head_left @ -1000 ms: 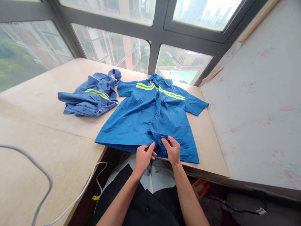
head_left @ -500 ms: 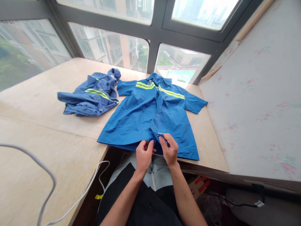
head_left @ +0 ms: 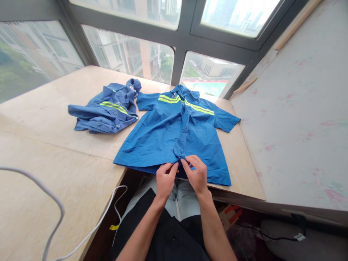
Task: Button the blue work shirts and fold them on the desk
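A blue short-sleeved work shirt [head_left: 152,136] with yellow-green reflective stripes lies spread front side up, its collar toward the window. At the bottom of its front opening, my left hand [head_left: 166,178] pinches the hem edge between thumb and fingers. Close beside it on the right, my right hand [head_left: 195,173] pinches the lower end of the front placket [head_left: 180,145]. Fingertips of both hands nearly meet there, and any button between them is hidden. Left of this shirt rests a second blue work shirt [head_left: 106,108], crumpled, with similar stripes.
Both shirts are on a pale wooden surface [head_left: 54,105] below a grey-framed window [head_left: 178,65]. A white cable [head_left: 94,230] curls over its front left edge. Flower-patterned wall [head_left: 293,137] borders the right side. A cardboard box [head_left: 230,216] stands below at right.
My right hand has drawn the placket's lower end left and down, bringing its fingertips closer to the left hand. My left hand stays at the hem.
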The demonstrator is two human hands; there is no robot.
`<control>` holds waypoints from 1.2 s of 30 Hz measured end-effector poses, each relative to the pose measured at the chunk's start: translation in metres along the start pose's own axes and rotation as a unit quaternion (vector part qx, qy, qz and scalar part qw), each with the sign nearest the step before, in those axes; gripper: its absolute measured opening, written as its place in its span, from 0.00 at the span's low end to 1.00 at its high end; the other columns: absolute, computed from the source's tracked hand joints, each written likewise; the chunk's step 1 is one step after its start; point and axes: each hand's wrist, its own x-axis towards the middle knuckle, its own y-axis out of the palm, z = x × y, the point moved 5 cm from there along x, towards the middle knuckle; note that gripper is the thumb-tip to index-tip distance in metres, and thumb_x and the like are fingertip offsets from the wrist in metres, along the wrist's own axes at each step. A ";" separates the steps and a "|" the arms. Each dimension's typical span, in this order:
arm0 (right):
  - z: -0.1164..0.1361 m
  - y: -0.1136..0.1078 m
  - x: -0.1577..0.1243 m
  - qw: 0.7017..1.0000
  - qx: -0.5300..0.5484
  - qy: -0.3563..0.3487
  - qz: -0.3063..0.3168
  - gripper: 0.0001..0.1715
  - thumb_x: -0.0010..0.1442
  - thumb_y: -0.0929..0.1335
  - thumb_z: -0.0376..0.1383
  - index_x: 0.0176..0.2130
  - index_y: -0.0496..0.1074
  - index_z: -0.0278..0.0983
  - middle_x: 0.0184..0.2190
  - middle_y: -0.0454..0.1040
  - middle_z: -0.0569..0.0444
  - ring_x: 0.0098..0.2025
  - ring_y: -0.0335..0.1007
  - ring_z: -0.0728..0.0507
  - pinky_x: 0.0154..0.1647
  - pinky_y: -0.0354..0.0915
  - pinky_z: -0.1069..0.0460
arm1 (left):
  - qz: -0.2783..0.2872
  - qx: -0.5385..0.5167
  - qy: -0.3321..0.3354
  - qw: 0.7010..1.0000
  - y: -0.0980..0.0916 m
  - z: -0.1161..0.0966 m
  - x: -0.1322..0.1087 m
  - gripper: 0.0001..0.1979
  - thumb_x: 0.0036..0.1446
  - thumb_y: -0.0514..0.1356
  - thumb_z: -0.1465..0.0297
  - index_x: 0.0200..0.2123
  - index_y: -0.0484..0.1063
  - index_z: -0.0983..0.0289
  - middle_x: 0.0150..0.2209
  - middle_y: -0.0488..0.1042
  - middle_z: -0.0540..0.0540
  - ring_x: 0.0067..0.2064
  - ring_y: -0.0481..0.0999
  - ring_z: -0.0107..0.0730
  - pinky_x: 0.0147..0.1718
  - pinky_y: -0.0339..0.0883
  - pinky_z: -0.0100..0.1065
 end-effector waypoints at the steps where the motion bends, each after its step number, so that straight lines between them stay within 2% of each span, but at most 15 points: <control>1: 0.000 -0.003 0.002 1.000 -0.016 -0.001 -0.006 0.11 0.65 0.66 0.38 0.34 0.77 0.38 0.30 0.75 0.50 0.33 0.70 0.45 0.36 0.69 0.50 | -0.004 0.013 0.010 1.000 0.000 -0.001 -0.001 0.14 0.55 0.63 0.61 0.23 0.76 0.63 0.23 0.74 0.51 0.28 0.73 0.31 0.31 0.67 0.30; 5: 0.003 -0.017 0.011 0.995 -0.069 0.005 -0.070 0.12 0.65 0.66 0.39 0.33 0.76 0.38 0.29 0.74 0.51 0.32 0.70 0.45 0.36 0.68 0.50 | -0.006 0.046 0.036 0.998 0.001 -0.003 -0.004 0.14 0.56 0.63 0.61 0.22 0.77 0.62 0.23 0.75 0.51 0.29 0.73 0.32 0.34 0.66 0.31; 7: 0.005 -0.022 0.015 0.995 -0.063 0.006 -0.081 0.11 0.64 0.67 0.39 0.34 0.76 0.38 0.30 0.75 0.51 0.33 0.70 0.44 0.36 0.68 0.50 | -0.005 0.043 0.037 0.998 0.003 -0.003 -0.005 0.13 0.56 0.63 0.61 0.23 0.78 0.62 0.25 0.76 0.52 0.30 0.74 0.33 0.34 0.67 0.31; 11: 0.011 -0.013 0.020 0.999 0.025 0.014 0.045 0.08 0.64 0.67 0.37 0.37 0.77 0.38 0.33 0.76 0.51 0.33 0.71 0.45 0.36 0.68 0.52 | -0.002 0.020 0.034 0.999 0.004 -0.002 -0.006 0.13 0.57 0.62 0.61 0.26 0.78 0.62 0.28 0.77 0.52 0.32 0.76 0.34 0.35 0.69 0.31; 13: 0.013 -0.010 0.019 0.996 0.043 0.028 0.079 0.09 0.64 0.67 0.36 0.38 0.78 0.38 0.33 0.77 0.51 0.33 0.71 0.46 0.36 0.68 0.51 | 0.005 0.019 0.031 0.999 0.005 -0.001 -0.006 0.14 0.58 0.62 0.60 0.26 0.78 0.63 0.28 0.77 0.52 0.33 0.77 0.35 0.35 0.70 0.31; 23: 0.006 -0.021 0.024 0.992 0.011 0.040 0.121 0.09 0.62 0.68 0.36 0.36 0.79 0.38 0.30 0.76 0.54 0.31 0.69 0.46 0.35 0.65 0.52 | 0.017 -0.040 -0.008 0.999 0.010 -0.005 -0.008 0.13 0.56 0.63 0.61 0.26 0.76 0.64 0.27 0.76 0.52 0.32 0.80 0.37 0.32 0.74 0.32; 27: 0.004 -0.019 0.025 0.986 0.021 0.052 0.155 0.09 0.62 0.67 0.33 0.36 0.79 0.38 0.33 0.77 0.53 0.36 0.72 0.45 0.40 0.65 0.51 | 0.026 -0.054 -0.007 0.998 0.008 -0.010 -0.009 0.11 0.55 0.62 0.62 0.29 0.76 0.65 0.27 0.77 0.52 0.30 0.79 0.37 0.31 0.74 0.33; 30: 0.006 -0.015 0.025 0.983 0.024 0.063 0.173 0.10 0.62 0.66 0.32 0.37 0.78 0.38 0.35 0.78 0.53 0.39 0.72 0.44 0.43 0.64 0.51 | 0.039 -0.091 -0.002 0.995 0.004 -0.015 -0.008 0.12 0.56 0.57 0.64 0.31 0.77 0.65 0.29 0.78 0.53 0.31 0.79 0.37 0.30 0.73 0.33; 32: 0.008 -0.015 0.026 0.983 0.012 0.067 0.170 0.09 0.62 0.66 0.32 0.36 0.78 0.39 0.33 0.77 0.53 0.36 0.72 0.44 0.41 0.64 0.51 | 0.043 -0.097 0.000 0.994 0.001 -0.018 -0.006 0.13 0.55 0.55 0.65 0.30 0.78 0.65 0.28 0.78 0.54 0.32 0.78 0.36 0.31 0.73 0.33; 36: 0.012 -0.015 0.029 0.985 -0.005 0.086 0.150 0.06 0.60 0.68 0.34 0.32 0.76 0.38 0.29 0.75 0.55 0.29 0.67 0.46 0.34 0.62 0.52 | 0.026 -0.064 -0.012 0.998 0.000 -0.021 -0.001 0.09 0.51 0.60 0.66 0.27 0.78 0.65 0.25 0.78 0.52 0.29 0.76 0.33 0.30 0.72 0.31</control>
